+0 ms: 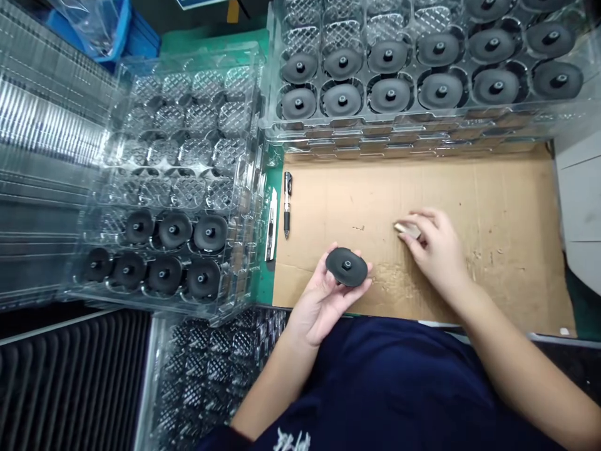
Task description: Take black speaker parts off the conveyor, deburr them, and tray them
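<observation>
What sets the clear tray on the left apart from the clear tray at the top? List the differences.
The left tray holds seven black discs, in its two nearest rows only; the top tray has discs in most pockets. The left tray sits beside the cardboard sheet; the top tray lies beyond it on a stack of trays. Both are clear, with round diamond-patterned pockets.

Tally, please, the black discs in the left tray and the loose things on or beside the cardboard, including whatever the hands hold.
Discs in left tray: 7
Disc in left hand: 1
Pen: 1
Knife: 1
Pale piece under right hand: 1
Total: 11
</observation>
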Tool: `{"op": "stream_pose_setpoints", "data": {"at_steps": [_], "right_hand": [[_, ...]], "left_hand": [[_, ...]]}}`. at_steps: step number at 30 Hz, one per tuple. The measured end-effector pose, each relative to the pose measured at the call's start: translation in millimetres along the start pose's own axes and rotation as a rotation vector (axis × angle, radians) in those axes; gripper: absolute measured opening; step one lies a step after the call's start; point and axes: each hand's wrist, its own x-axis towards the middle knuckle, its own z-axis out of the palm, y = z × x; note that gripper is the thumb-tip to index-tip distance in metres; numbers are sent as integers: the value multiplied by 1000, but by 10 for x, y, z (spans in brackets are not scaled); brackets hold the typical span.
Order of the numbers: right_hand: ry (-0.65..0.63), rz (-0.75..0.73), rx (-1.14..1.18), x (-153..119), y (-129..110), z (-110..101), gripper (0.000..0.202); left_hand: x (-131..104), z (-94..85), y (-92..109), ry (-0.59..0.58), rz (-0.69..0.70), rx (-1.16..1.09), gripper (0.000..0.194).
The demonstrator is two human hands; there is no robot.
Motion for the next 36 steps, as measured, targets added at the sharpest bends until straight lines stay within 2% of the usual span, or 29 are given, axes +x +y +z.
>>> {"op": "stream_pose_setpoints", "data": {"at_steps": [2, 7, 10, 13, 16, 19, 21, 22, 23, 25, 28, 31, 33, 36], "right_hand": [[-17, -28, 72, -74, -60, 66, 22], [-89, 54, 83, -167, -153, 23, 39], [-116, 34, 69, -220, -160, 1, 29], [-200, 2, 166, -324, -180, -7, 21], [-264, -4, 238, -389, -280, -104, 19], [-170, 43, 370, -353, -560, -311, 24], [-52, -29, 444, -309, -818, -448, 27], [-21, -120, 454, -294, -941, -501, 27], [-6, -191, 466, -285, -1049, -541, 25], [-61, -293, 484, -277, -1193, -588, 23], [-152, -366, 463, -258, -1255, -614, 21], [12, -417, 392, -280, -1242, -627, 22], [48, -443, 408, -348, -1227, -644, 25], [-49, -453, 491, -425, -1217, -692, 25]], "left_hand": [[10, 45, -10, 30, 44, -5, 53], [16, 122, -46, 104, 116, 11, 53], [15, 161, -66, 121, 124, 12, 56], [3, 212, -88, 116, 135, 9, 55], [-12, 262, -123, 101, 143, 27, 53], [-14, 300, -177, 84, 174, 94, 50], [-17, 320, -207, 78, 202, 172, 49], [-22, 330, -215, 81, 212, 219, 48], [-31, 341, -218, 87, 220, 265, 46], [-55, 367, -214, 98, 232, 333, 45], [-95, 421, -218, 89, 264, 358, 39], [-128, 486, -231, 61, 275, 373, 31], [-149, 523, -224, 70, 270, 391, 35], [-168, 570, -217, 93, 252, 392, 46]]}}
